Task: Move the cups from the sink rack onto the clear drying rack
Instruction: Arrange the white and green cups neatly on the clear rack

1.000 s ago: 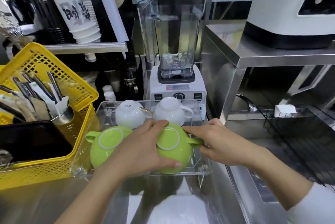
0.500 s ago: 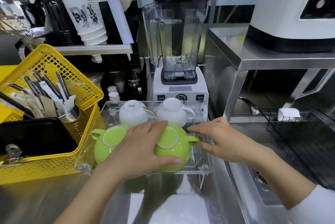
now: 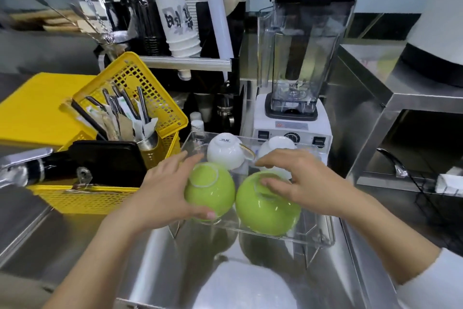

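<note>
Two green cups stand upside down at the front of the clear drying rack point(image 3: 324, 233). My left hand point(image 3: 162, 193) is wrapped around the left green cup point(image 3: 213, 193), with the thumb under its near side and the fingers over its far left. My right hand point(image 3: 308, 183) lies spread over the right green cup point(image 3: 265, 213), fingertips resting on its base ring and the thumb stretched out behind it. Behind them stand two white cups, one point(image 3: 225, 152) with a gold-rimmed handle and another point(image 3: 275, 144) partly hidden by my right hand. The black wire sink rack point(image 3: 441, 208) is at the right.
A yellow basket point(image 3: 87, 201) with a black tray and a tin of utensils sits left of the rack. A blender point(image 3: 295, 63) stands right behind it. Stacked paper cups point(image 3: 180, 25) hang above. A steel shelf point(image 3: 400, 88) rises at the right.
My left hand has shifted from the right green cup to the left one. My right hand has left that cup's handle and now rests on its base. The view has swung left.
</note>
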A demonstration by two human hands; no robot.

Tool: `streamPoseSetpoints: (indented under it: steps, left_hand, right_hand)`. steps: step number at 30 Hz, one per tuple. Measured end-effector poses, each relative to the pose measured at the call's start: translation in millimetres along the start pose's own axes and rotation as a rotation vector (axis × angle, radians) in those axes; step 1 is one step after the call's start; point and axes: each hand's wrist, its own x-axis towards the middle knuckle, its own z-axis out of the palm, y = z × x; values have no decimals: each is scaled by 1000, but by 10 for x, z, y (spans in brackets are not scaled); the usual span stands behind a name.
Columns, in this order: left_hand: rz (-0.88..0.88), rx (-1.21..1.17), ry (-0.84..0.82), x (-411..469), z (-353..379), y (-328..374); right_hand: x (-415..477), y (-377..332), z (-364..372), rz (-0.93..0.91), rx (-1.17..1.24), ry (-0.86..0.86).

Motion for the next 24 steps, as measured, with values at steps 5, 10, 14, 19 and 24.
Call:
streamPoseSetpoints:
  steps: [5, 10, 14, 19, 24]
  left_hand:
    - [-7, 19, -1, 117, 148, -105]
    - [106, 101, 45, 172, 205, -116]
    - [194, 73, 7, 204, 158, -120]
    - [245, -5, 118, 215, 197, -155]
    - [335, 24, 260, 199, 230, -184]
  right_hand:
    - [232, -153, 146, -11, -67, -159]
    - [414, -229, 264, 44, -32, -273]
    - [476, -268, 339, 90, -88, -390]
    - [551, -249, 543, 100, -312, -441]
    - [562, -231, 609, 35, -314, -304]
